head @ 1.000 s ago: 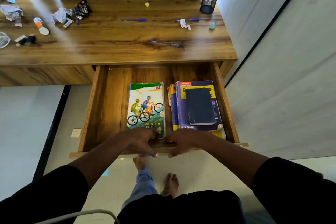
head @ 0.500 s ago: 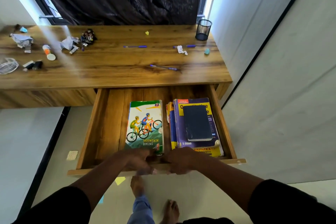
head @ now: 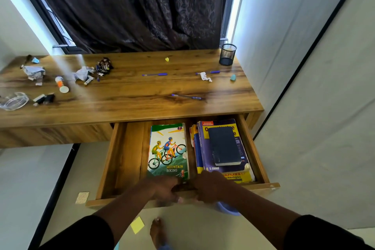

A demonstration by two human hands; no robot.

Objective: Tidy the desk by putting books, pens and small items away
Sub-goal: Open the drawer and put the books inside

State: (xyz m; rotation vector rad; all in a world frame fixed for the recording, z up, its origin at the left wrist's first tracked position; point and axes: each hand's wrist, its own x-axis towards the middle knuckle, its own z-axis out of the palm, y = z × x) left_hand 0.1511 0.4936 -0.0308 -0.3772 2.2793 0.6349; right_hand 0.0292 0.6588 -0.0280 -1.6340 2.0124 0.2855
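drawer (head: 125, 160) pulled out from under the desk (head: 125, 99), open. left hand (head: 164, 190) and right hand (head: 211, 186) both on the drawer's near front edge, side by side, fingers curled over the edge and gripping it; fingertips blurred

inside drawer: biking book (head: 168, 151) flat in the middle, cover up. right of it, a stack of books (head: 225, 170), purple one on top of yellow ones, with a dark notebook (head: 224, 148) lying on top. left part of drawer shows bare wood

on desk: pen (head: 155, 74) far centre; second pen (head: 211, 72) far right, touching a white paper scrap (head: 205, 76); third pen (head: 186, 97) nearer, right of centre. mesh cup (head: 227, 54) at far right corner, upright. small teal item (head: 233, 77) right of the scrap. yellow bit (head: 167, 59) far centre. left side: crumpled paper (head: 34, 72), glue stick (head: 61, 84) lying down, second crumpled paper (head: 82, 74), dark wrappers (head: 104, 65), clear plastic piece (head: 13, 100) at left edge, small dark items (head: 43, 98) beside it

floor: yellow note (head: 137, 224) near a bare foot (head: 157, 231); pale square (head: 82, 197) left of drawer front

dark curtain (head: 129, 6) behind desk
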